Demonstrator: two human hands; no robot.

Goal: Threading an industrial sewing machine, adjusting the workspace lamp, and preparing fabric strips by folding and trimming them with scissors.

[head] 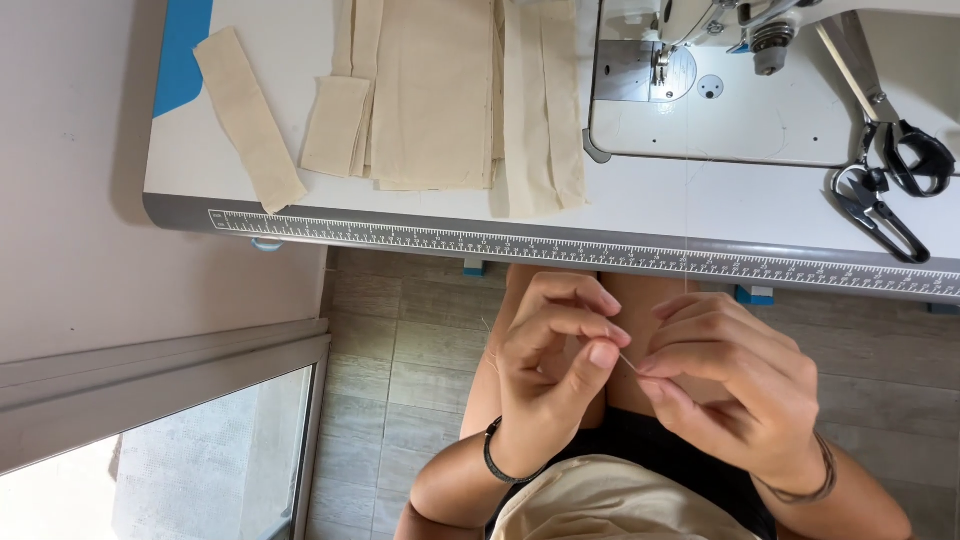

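My hands low over lap, below table (640,215) edge. Left hand (555,365) and right hand (735,385) meet fingertip to fingertip, both pinching thin needle (627,363) between them. Thread too fine to see. Cloth strips (440,95) on table, scissors (890,170) beside sewing machine (730,90).

Sewing workroom: sewing machine (740,80), cloth strips (440,95), scissors (890,170)
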